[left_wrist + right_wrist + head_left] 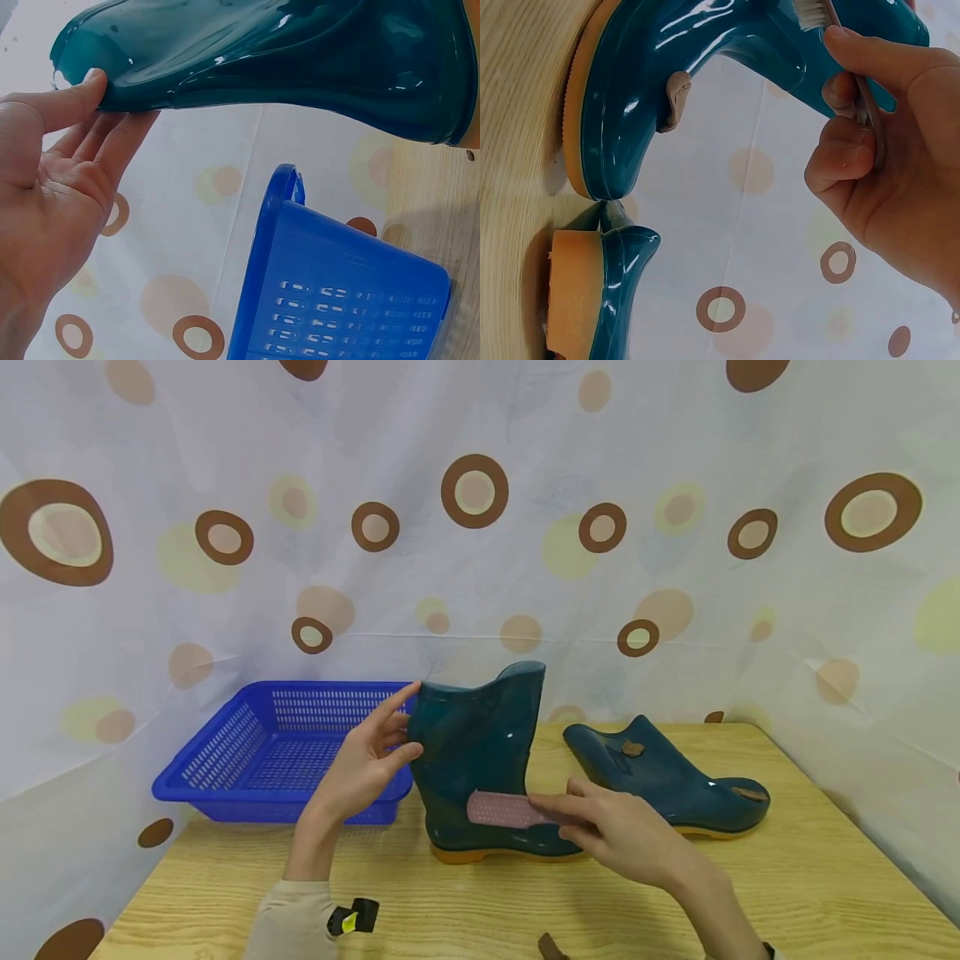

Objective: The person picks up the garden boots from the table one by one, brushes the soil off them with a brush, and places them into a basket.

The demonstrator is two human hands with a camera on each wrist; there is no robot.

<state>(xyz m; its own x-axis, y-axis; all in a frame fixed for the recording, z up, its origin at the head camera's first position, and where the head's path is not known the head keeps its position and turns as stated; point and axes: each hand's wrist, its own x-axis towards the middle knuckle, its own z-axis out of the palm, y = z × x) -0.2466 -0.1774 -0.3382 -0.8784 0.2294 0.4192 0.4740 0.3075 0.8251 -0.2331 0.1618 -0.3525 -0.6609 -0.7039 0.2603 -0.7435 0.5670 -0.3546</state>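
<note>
A dark green rubber boot (472,743) with a tan sole stands upright on the table. My left hand (358,772) pinches its shaft near the top edge, thumb on the outside; the left wrist view shows the other fingers partly hidden behind the boot (300,60). Between the thumb and fingers of my right hand (633,837) is the handle of a pink brush (498,810), its head over the lower shaft. White bristles (808,13) face the boot in the right wrist view; whether they touch is hard to tell. A brown lump (676,101) sticks to the boot's toe.
Behind my right hand a second green boot (667,785) lies over, with brown lumps (632,748) on it. A blue plastic basket (273,797) stands at the left. Near the front of the wooden table (450,918) lies a brown piece (551,947). A patterned curtain (480,577) hangs behind.
</note>
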